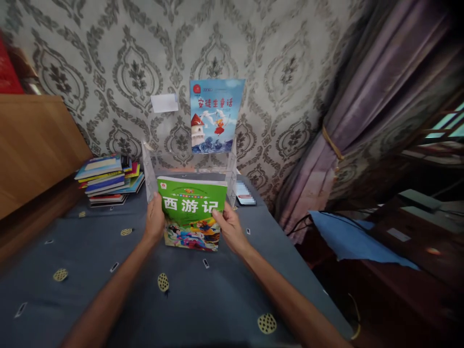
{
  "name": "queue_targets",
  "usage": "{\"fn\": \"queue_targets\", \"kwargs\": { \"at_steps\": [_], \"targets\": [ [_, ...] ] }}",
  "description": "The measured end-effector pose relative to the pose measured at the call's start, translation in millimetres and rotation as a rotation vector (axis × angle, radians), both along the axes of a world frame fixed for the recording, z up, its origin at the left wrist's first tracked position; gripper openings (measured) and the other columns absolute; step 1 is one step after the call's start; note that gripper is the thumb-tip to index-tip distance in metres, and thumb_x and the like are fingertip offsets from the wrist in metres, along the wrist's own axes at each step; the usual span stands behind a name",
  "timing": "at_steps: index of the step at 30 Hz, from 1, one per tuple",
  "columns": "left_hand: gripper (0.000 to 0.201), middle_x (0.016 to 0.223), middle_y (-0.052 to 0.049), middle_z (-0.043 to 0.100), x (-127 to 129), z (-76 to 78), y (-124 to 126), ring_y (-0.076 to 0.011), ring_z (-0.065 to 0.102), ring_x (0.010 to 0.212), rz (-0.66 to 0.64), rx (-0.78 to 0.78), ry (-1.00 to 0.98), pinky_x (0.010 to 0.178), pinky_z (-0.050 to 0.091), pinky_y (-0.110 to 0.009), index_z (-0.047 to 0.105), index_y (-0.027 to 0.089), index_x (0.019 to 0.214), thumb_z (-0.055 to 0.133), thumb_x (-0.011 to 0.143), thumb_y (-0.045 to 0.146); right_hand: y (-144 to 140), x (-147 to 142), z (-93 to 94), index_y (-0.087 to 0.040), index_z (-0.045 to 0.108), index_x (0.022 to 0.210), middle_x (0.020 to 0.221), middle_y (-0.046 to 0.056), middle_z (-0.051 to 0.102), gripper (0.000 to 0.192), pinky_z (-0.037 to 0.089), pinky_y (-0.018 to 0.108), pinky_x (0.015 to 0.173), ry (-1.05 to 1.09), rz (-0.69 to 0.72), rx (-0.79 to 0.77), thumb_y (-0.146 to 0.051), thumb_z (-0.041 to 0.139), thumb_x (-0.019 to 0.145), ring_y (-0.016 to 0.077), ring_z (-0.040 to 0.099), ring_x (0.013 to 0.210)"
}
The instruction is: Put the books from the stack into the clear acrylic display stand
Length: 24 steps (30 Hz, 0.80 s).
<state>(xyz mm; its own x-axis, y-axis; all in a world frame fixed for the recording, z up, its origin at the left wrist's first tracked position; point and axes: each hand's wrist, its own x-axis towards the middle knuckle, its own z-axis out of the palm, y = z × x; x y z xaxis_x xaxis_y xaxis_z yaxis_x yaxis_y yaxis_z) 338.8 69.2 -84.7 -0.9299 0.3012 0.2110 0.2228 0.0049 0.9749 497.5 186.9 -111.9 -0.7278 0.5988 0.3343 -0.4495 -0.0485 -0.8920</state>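
Both hands grip a green book (191, 212) by its side edges, the left hand (155, 223) and right hand (231, 228) closed around it, holding it upright just in front of a clear stand (150, 176) on the table (90, 251). A blue book (214, 116) already sits on the stand's upper tier against the wall; the green one is not yet in. A book stack (108, 180) waits far left, and a curtain (348, 121) hangs right, nothing blocking the stand.
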Motion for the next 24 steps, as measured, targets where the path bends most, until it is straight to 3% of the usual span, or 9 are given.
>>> {"fn": "queue_targets", "kwargs": {
  "at_steps": [2, 5, 9, 14, 17, 20, 22, 24],
  "targets": [
    [0.056, 0.1, -0.011, 0.072, -3, -2.0, 1, -0.0279, 0.063, 0.111, 0.033, -0.031, 0.011, 0.102, 0.046, -0.037, 0.069, 0.017, 0.09, 0.037, 0.096, 0.061, -4, 0, -4.1, -0.028, 0.061, 0.118, 0.103, 0.002, 0.074, 0.049, 0.058, 0.033, 0.083, -0.016, 0.023, -0.007, -0.057, 0.07, 0.08, 0.0226, 0.068, 0.105],
    [0.058, 0.094, -0.009, 0.072, -7, -7.1, 5, -0.0267, 0.065, 0.104, -0.049, 0.029, 0.022, 0.097, 0.049, -0.036, 0.07, 0.017, 0.086, 0.038, 0.094, 0.065, -9, 0, -8.1, -0.027, 0.061, 0.115, 0.098, 0.003, 0.075, 0.049, 0.059, 0.034, 0.079, -0.043, 0.07, -0.061, -0.059, 0.07, 0.079, 0.0229, 0.07, 0.1],
    [0.049, 0.095, -0.008, 0.073, -8, -6.9, 12, -0.0257, 0.064, 0.112, -0.079, 0.125, -0.052, 0.098, 0.049, -0.032, 0.072, 0.019, 0.086, 0.049, 0.092, 0.062, -15, 0, -5.1, -0.026, 0.063, 0.108, 0.097, 0.003, 0.076, 0.049, 0.06, 0.035, 0.077, -0.034, 0.134, -0.154, -0.056, 0.077, 0.072, 0.0239, 0.072, 0.097],
    [0.048, 0.095, -0.008, 0.077, -5, 2.3, 14, -0.0245, 0.071, 0.1, -0.365, 0.223, -0.388, 0.09, 0.056, -0.036, 0.073, 0.017, 0.102, 0.05, 0.094, 0.058, -25, -1, -2.4, -0.026, 0.064, 0.104, 0.097, 0.003, 0.077, 0.05, 0.06, 0.038, 0.082, -0.012, 0.233, -0.314, -0.054, 0.082, 0.068, 0.0249, 0.072, 0.099],
    [0.048, 0.088, -0.01, 0.078, -8, 5.4, 11, -0.0243, 0.074, 0.085, -0.47, 0.09, -0.571, 0.079, 0.06, -0.036, 0.073, 0.013, 0.099, 0.055, 0.092, 0.057, -34, 2, -9.3, -0.024, 0.066, 0.101, 0.098, 0.004, 0.077, 0.046, 0.059, 0.039, 0.086, -0.019, 0.293, -0.423, -0.051, 0.084, 0.067, 0.0248, 0.073, 0.099],
    [0.048, 0.082, -0.011, 0.077, -14, 1.3, 7, -0.0237, 0.074, 0.076, -0.532, -0.061, -0.597, 0.073, 0.06, -0.034, 0.073, 0.013, 0.092, 0.06, 0.087, 0.059, -43, 9, -22.3, -0.021, 0.068, 0.099, 0.095, 0.004, 0.078, 0.044, 0.059, 0.038, 0.088, -0.061, 0.347, -0.526, -0.044, 0.087, 0.067, 0.0228, 0.074, 0.092],
    [0.05, 0.08, -0.012, 0.076, -18, -5.3, 6, -0.0246, 0.073, 0.074, -0.574, -0.181, -0.502, 0.072, 0.059, -0.035, 0.072, 0.013, 0.086, 0.057, 0.087, 0.062, -49, 14, -32.0, -0.02, 0.068, 0.1, 0.092, 0.003, 0.078, 0.041, 0.059, 0.037, 0.088, -0.089, 0.381, -0.561, -0.039, 0.086, 0.069, 0.0216, 0.075, 0.089],
    [0.05, 0.078, -0.012, 0.075, -21, -13.0, 6, -0.0265, 0.072, 0.077, -0.551, -0.335, -0.257, 0.074, 0.058, -0.037, 0.07, 0.014, 0.081, 0.051, 0.09, 0.06, -52, 18, -41.2, -0.02, 0.068, 0.1, 0.094, 0.004, 0.078, 0.036, 0.058, 0.038, 0.089, -0.111, 0.386, -0.59, -0.035, 0.085, 0.072, 0.0221, 0.074, 0.092]
  ]
}}
